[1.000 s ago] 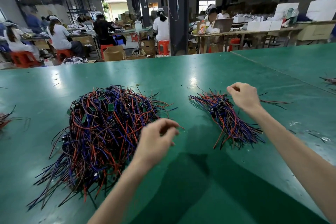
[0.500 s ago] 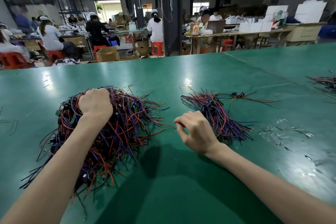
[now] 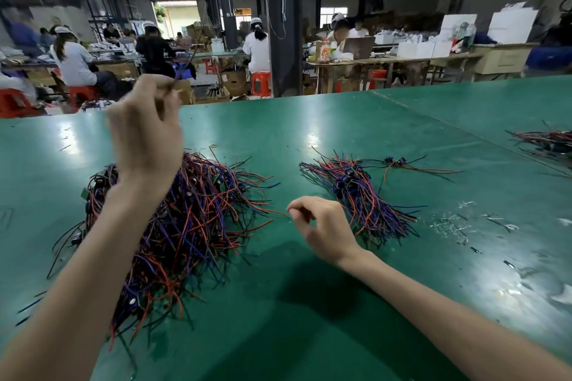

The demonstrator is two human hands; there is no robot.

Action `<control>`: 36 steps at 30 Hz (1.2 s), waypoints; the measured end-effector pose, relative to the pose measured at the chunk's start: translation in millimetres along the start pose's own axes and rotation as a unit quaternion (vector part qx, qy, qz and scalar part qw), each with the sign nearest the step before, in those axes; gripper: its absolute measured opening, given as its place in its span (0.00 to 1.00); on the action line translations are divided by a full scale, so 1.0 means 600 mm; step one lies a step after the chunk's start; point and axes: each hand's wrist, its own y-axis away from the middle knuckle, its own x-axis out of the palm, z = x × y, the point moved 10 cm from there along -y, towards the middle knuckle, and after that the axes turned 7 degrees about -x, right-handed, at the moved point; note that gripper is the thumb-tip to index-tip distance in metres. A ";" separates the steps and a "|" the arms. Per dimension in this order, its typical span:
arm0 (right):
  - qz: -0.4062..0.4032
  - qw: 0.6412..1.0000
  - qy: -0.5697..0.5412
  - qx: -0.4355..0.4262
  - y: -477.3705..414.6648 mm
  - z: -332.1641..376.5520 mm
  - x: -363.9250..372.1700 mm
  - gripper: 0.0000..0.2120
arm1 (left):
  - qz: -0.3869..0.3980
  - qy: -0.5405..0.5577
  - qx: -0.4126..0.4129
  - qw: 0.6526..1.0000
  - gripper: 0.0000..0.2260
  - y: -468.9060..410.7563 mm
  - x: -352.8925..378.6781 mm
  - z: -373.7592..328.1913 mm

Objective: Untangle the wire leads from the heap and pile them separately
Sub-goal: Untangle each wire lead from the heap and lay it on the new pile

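Note:
A big tangled heap of red, blue and black wire leads (image 3: 198,219) lies on the green table (image 3: 309,334) at left. A smaller sorted pile (image 3: 362,195) lies to its right. My left hand (image 3: 145,133) is raised above the heap, blurred, and pinches a thin dark wire lead (image 3: 185,69) that sticks up from its fingers. My right hand (image 3: 325,226) hovers low between the two piles, fingers curled, thumb against forefinger. A red wire tip from the heap ends at its fingertips, but I see nothing held.
A couple of loose leads (image 3: 399,161) lie at the sorted pile's far side. Another wire bundle (image 3: 544,139) sits at the table's right edge. Small plastic scraps (image 3: 458,223) litter the right. Seated workers and benches fill the background.
My left hand went into the heap, then rose from it with a lead pinched. My right hand left the sorted pile and came back to between the two piles.

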 end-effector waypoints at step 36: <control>0.021 0.840 -0.420 0.342 0.005 -0.077 0.089 0.09 | 0.365 0.384 -0.460 0.712 0.07 0.352 0.233 0.074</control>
